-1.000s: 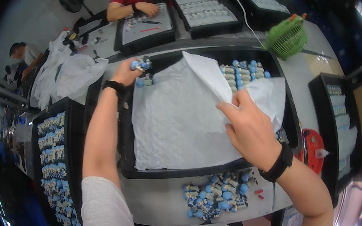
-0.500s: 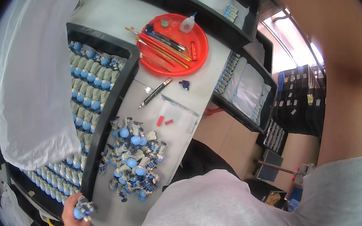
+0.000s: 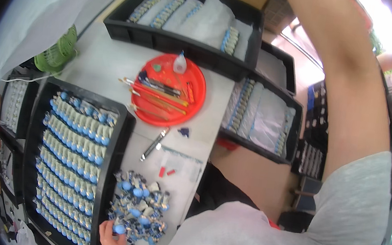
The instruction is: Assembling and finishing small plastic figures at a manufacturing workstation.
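The left hand [image 3: 113, 243] is curling its fingers against a blue-headed figure [image 3: 119, 229] at a pile's [image 3: 141, 211] edge; whether they are clamping it, I cannot tell. The right hand and its fingers are staying out of view. A white sheet [image 3: 38, 10] is blocking the upper left. A tray [image 3: 118, 137] is standing beside the pile; 2 red bits [image 3: 162, 171] and a red plate [image 3: 200, 81] are lying beyond.

Whitish table [image 3: 102, 72]: black tray [image 3: 112, 161], red dish [image 3: 201, 86] (round one), dark pen [image 3: 155, 144], red bits [image 3: 162, 171], heaped blue-headed figurines [image 3: 136, 212].
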{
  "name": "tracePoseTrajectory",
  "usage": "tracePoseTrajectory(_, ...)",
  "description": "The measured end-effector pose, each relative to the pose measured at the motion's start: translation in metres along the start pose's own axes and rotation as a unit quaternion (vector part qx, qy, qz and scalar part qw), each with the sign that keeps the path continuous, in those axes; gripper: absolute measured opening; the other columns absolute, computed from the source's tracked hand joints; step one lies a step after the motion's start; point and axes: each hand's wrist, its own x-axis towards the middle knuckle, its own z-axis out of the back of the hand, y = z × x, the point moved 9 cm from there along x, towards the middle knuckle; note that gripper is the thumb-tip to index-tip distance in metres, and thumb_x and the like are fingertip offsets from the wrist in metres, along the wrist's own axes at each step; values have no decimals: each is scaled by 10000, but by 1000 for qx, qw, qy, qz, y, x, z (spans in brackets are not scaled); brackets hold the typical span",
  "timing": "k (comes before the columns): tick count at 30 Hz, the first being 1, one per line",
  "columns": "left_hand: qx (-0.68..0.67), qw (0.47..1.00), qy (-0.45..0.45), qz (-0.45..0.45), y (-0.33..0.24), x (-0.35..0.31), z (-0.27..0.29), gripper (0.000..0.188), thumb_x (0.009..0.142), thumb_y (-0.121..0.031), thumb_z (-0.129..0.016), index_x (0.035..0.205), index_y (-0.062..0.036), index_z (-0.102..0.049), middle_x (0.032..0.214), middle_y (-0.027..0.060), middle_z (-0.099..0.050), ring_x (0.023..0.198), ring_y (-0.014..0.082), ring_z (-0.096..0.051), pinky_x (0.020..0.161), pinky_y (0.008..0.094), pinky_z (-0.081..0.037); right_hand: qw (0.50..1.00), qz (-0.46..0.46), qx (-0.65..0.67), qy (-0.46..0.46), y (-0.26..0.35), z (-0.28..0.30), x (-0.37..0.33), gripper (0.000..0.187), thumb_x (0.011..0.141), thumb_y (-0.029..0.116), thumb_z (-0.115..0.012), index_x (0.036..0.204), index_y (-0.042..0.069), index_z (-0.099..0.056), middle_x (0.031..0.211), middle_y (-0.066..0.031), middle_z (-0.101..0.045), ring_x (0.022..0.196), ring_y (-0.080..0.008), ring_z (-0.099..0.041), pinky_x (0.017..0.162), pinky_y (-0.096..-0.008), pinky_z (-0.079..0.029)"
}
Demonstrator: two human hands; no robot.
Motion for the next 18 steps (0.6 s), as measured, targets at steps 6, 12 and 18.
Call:
tracePoseTrajectory(6,57,994,12,90,-25,38,-57,382,690,-142,-613,1036,1,-537,1073,203,-493,1017,362,-442,860,391,-374,928,-329,151,87,-193,-149,-65,417,619,349,-608,823,-15,-631,791,-173,-624,722,-292,-604,701,-332,-462)
tracePoseTrajectory(12,134,977,42,163,-50,71,-83,382,714,-200,-610,1058,-48,-543,1077,206,-497,1027,351,-440,909,439,-322,764,-562,273,162,-329,-288,-138,458,630,301,-571,983,11,-605,1054,-212,-555,1032,-312,-516,882,-332,-394)
tracePoseTrajectory(18,151,976,3,156,-50,84,-89,329,712,-143,-591,1024,-41,-566,1120,195,-485,1049,355,-428,901,420,-336,430,-738,506,-116,-352,-355,-207,253,739,195,-585,880,-8,-533,873,-130,-522,663,-193,-550,415,-234,-457)
